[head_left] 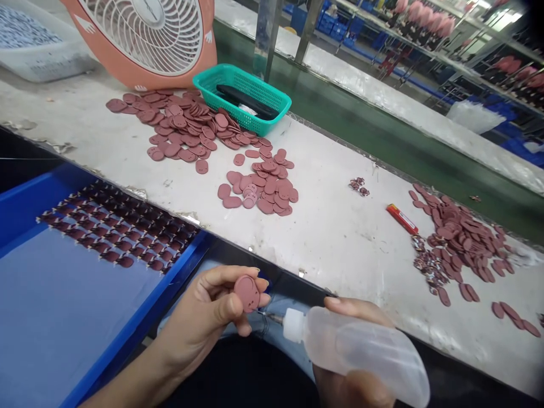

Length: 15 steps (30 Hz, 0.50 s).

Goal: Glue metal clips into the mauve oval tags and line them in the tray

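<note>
The work in hand sits low at the bench edge: the left hand (204, 317) pinches a mauve oval piece (247, 293) between thumb and fingers, narrowly closed and turned up toward the camera, while the right hand (351, 392) wraps around a clear plastic squeeze bottle (361, 351), its fingers over the top and its palm beneath. The bottle's white cap ends in a thin metal nozzle (267, 317), aimed at the lower edge of the piece and just short of it or barely touching; the angle leaves that unclear. As a judgement, this position calls for a steady hold and careful placing of the nozzle on the piece. To the left, a blue tray (144, 317) holds neat rows of darker pieces (114, 226), and loose piles of mauve pieces (266, 187) lie across the white workbench (331, 252), with a teal plastic basket (242, 85) behind them holding black items. A pink fan (144, 34) stands at the far edge, and a slim red and yellow packet (402, 219) lies by the right-hand pile (459, 243); it carries small markings, but no brand or writing can be read anywhere in view
</note>
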Each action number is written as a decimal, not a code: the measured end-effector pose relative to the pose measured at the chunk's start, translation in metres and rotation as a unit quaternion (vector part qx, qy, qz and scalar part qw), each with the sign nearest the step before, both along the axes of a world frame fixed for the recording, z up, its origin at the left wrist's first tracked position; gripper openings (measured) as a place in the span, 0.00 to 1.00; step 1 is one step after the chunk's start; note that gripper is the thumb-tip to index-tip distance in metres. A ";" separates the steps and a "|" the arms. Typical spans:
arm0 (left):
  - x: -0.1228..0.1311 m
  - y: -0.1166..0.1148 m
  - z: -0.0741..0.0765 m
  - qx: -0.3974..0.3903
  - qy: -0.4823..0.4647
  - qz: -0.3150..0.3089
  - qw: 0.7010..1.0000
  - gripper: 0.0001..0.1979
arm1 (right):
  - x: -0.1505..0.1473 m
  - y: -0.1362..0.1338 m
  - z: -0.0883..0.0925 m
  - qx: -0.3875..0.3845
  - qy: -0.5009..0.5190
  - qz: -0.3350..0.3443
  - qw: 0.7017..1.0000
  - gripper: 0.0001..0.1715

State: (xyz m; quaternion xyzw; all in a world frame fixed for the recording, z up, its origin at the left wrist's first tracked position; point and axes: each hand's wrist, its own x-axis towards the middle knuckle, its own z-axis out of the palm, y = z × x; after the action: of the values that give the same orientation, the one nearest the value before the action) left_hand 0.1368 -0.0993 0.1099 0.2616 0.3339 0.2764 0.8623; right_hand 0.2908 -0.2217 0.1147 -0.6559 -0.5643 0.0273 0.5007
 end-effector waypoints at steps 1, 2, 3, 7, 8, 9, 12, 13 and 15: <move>0.000 0.000 -0.001 0.003 0.000 0.001 1.000 0.16 | -0.001 0.005 0.002 0.025 0.057 -0.013 0.998 0.28; -0.001 0.000 -0.002 0.005 -0.003 -0.001 1.000 0.15 | -0.002 0.009 0.004 0.050 0.104 -0.027 0.993 0.27; -0.002 -0.001 -0.002 0.008 -0.005 -0.004 1.000 0.15 | -0.003 0.013 0.005 0.069 0.129 -0.036 0.989 0.26; -0.003 -0.002 -0.003 0.013 -0.006 -0.009 1.000 0.15 | -0.006 0.018 0.006 0.086 0.125 -0.050 0.987 0.23; -0.003 -0.001 -0.002 0.013 -0.006 -0.007 1.000 0.15 | -0.007 0.018 0.007 0.083 0.123 -0.056 0.987 0.23; -0.003 -0.001 -0.001 0.013 -0.007 -0.006 1.000 0.15 | -0.007 0.018 0.007 0.081 0.117 -0.064 0.988 0.22; -0.001 0.000 0.001 0.013 -0.010 0.001 1.000 0.15 | -0.008 0.017 0.008 0.072 0.100 -0.071 0.990 0.22; 0.000 0.001 0.002 0.014 -0.010 0.005 1.000 0.15 | -0.008 0.016 0.008 0.069 0.103 -0.064 0.990 0.22; 0.001 0.001 0.002 0.013 -0.009 0.009 1.000 0.15 | -0.006 0.013 0.006 0.063 0.113 -0.048 0.990 0.21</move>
State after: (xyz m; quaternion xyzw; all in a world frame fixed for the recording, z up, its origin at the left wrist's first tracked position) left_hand 0.1373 -0.0979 0.1122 0.2672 0.3250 0.2912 0.8592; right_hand 0.2843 -0.2092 0.1211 -0.6420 -0.4728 0.0411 0.6022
